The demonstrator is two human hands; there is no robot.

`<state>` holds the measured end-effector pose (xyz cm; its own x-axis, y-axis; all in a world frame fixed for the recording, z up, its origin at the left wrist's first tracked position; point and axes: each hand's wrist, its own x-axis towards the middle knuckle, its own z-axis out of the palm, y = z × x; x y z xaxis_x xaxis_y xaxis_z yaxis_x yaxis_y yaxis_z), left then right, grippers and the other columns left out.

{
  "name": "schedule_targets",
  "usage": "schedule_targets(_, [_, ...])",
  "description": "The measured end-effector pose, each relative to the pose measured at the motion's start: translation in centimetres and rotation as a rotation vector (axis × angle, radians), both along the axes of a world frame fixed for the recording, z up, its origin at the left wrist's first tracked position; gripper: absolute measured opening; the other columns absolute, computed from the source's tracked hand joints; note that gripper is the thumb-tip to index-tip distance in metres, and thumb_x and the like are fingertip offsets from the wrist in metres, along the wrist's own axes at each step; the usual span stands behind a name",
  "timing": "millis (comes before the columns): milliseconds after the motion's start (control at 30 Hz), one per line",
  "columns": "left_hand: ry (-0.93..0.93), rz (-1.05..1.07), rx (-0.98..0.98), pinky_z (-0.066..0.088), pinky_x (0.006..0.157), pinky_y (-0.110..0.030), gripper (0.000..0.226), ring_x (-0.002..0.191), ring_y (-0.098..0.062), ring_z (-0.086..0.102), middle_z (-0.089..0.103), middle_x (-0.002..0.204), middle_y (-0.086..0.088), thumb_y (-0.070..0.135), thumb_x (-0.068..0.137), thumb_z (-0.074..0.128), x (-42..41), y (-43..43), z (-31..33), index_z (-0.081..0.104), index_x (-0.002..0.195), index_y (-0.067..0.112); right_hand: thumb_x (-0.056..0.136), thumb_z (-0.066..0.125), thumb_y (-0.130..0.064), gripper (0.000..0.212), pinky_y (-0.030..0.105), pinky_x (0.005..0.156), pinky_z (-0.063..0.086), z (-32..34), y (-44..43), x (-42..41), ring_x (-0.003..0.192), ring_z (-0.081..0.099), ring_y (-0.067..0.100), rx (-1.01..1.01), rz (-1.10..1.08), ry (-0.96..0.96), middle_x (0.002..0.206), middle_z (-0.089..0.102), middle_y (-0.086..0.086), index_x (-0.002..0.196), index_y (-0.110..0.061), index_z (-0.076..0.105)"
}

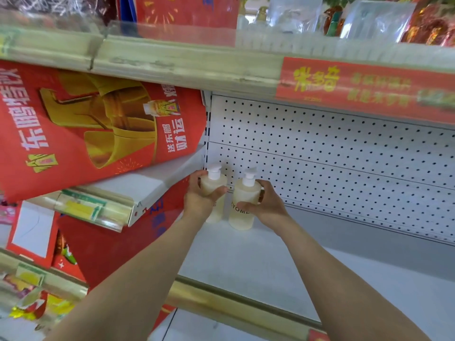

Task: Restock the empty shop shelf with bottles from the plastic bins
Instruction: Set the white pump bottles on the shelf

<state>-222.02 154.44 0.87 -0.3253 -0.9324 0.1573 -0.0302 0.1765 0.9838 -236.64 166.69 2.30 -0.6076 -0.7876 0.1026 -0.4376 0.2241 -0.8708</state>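
Both hands are busy here. The left hand [199,196] is wrapped around the left pump bottle [213,184], thumb across the front and fingers curled round the far side. The right hand [267,205] grips the right pump bottle [242,201] the same way from the other side, fingers curled behind it and thumb low on the front.

Both bottles are see-through with pale cream-yellow liquid and white pump tops. The right one has dark lettering, partly covered by the thumb. They're upright, maybe a touch tilted, just beside each other with a thin gap low down.

They sit a little left of the frame's centre, in the back left corner of the white shelf [246,262], right up against the white pegboard back panel [344,156]. The bases look down at the shelf surface, but I honestly can't tell if they're resting on it.

A gold front rail [221,299] runs along the shelf's front edge. On the left of the frame is a big red drink banner [86,124] with gold print. Across the top is the upper shelf [172,60], with a blurry red label strip [357,87] at upper right.
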Motion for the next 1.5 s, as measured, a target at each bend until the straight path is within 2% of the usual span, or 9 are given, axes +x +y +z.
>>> schedule_targets(100, [-0.063, -0.002, -0.027, 0.052, 0.082, -0.034, 0.064, 0.098, -0.023, 0.062, 0.062, 0.110, 0.002, 0.022, 0.073, 0.086, 0.4, 0.6, 0.7, 0.051, 0.126, 0.025, 0.066, 0.089, -0.035, 0.084, 0.038, 0.094, 0.051, 0.5, 0.2, 0.5, 0.110, 0.061, 0.016, 0.058, -0.007, 0.015, 0.120, 0.062, -0.009, 0.135, -0.033, 0.040])
schedule_targets(200, [-0.173, 0.003, -0.112, 0.047, 0.100, -0.039, 0.089, 0.122, -0.027, 0.056, 0.058, 0.133, -0.004, 0.029, 0.072, 0.087, 1.6, 1.5, 1.6, 0.039, 0.146, 0.021, 0.071, 0.085, -0.040, 0.092, 0.037, 0.101, 0.046, 1.4, 1.1, 1.8, 0.125, 0.054, 0.021, 0.155, -0.035, 0.057, 0.134, 0.058, -0.004, 0.146, -0.031, 0.032])
schedule_targets(333, [-0.290, -0.040, -0.254, 0.048, 0.100, -0.045, 0.098, 0.124, -0.034, 0.053, 0.056, 0.134, -0.010, 0.045, 0.060, 0.084, 3.7, 2.9, 3.1, 0.039, 0.144, 0.021, 0.079, 0.078, -0.047, 0.102, 0.038, 0.115, 0.032, 3.1, 3.3, 4.8, 0.145, 0.032, 0.024, 0.177, -0.152, 0.211, 0.158, 0.034, 0.003, 0.157, -0.020, 0.019])
schedule_targets(467, [-0.311, -0.138, -0.388, 0.037, 0.112, -0.042, 0.086, 0.138, -0.028, 0.040, 0.043, 0.149, -0.007, 0.037, 0.078, 0.079, 7.3, 5.3, 5.9, 0.033, 0.150, 0.021, 0.084, 0.071, -0.051, 0.088, 0.043, 0.110, 0.039, 5.9, 5.6, 9.2, 0.139, 0.038, 0.027, 0.134, -0.225, 0.346, 0.152, 0.039, 0.009, 0.154, -0.020, 0.027])
schedule_targets(600, [-0.342, -0.088, -0.538, 0.042, 0.102, -0.044, 0.053, 0.129, -0.033, 0.045, 0.050, 0.138, -0.011, 0.040, 0.093, 0.061, 12.7, 7.1, 8.6, 0.045, 0.139, 0.020, 0.092, 0.056, -0.058, 0.075, 0.046, 0.107, 0.041, 8.0, 7.7, 14.4, 0.135, 0.042, 0.028, 0.121, -0.256, 0.449, 0.150, 0.040, 0.011, 0.153, -0.023, 0.031])
schedule_targets(833, [-0.436, -0.082, -0.525, 0.036, 0.106, -0.046, 0.053, 0.133, -0.037, 0.040, 0.045, 0.144, -0.014, 0.046, 0.096, 0.050, 21.9, 8.6, 8.7, 0.043, 0.143, 0.022, 0.096, 0.047, -0.058, 0.069, 0.043, 0.108, 0.038, 7.9, 11.0, 22.7, 0.137, 0.042, 0.029, 0.184, -0.289, 0.445, 0.153, 0.037, 0.011, 0.153, -0.021, 0.032])
schedule_targets(1033, [-0.445, -0.112, -0.462, 0.037, 0.107, -0.048, 0.054, 0.133, -0.037, 0.039, 0.045, 0.143, -0.016, 0.047, 0.095, 0.052, 27.3, 9.2, 3.4, 0.048, 0.141, 0.019, 0.095, 0.047, -0.060, 0.071, 0.043, 0.109, 0.037, 3.6, 12.3, 28.5, 0.140, 0.038, 0.029, 0.254, -0.280, 0.371, 0.152, 0.039, 0.012, 0.152, -0.020, 0.033])
schedule_targets(1200, [-0.429, -0.118, -0.399, 0.035, 0.108, -0.041, 0.048, 0.127, -0.039, 0.045, 0.053, 0.133, -0.023, 0.035, 0.094, 0.058, 31.5, 9.0, -4.0, 0.054, 0.135, 0.010, 0.095, 0.051, -0.058, 0.070, 0.039, 0.107, 0.036, -2.4, 12.6, 31.2, 0.138, 0.041, 0.030, 0.363, -0.257, 0.315, 0.151, 0.041, 0.013, 0.150, -0.017, 0.037])
schedule_targets(1500, [-0.741, -0.132, 0.009, 0.040, 0.102, -0.044, 0.053, 0.125, -0.039, 0.046, 0.047, 0.136, -0.024, 0.041, 0.095, 0.058, 39.0, 9.3, -20.6, 0.050, 0.138, 0.013, 0.095, 0.053, -0.056, 0.071, 0.035, 0.104, 0.038, -18.0, 11.7, 34.4, 0.134, 0.046, 0.029, 0.655, -0.081, 0.086, 0.151, 0.043, 0.012, 0.149, -0.012, 0.039])
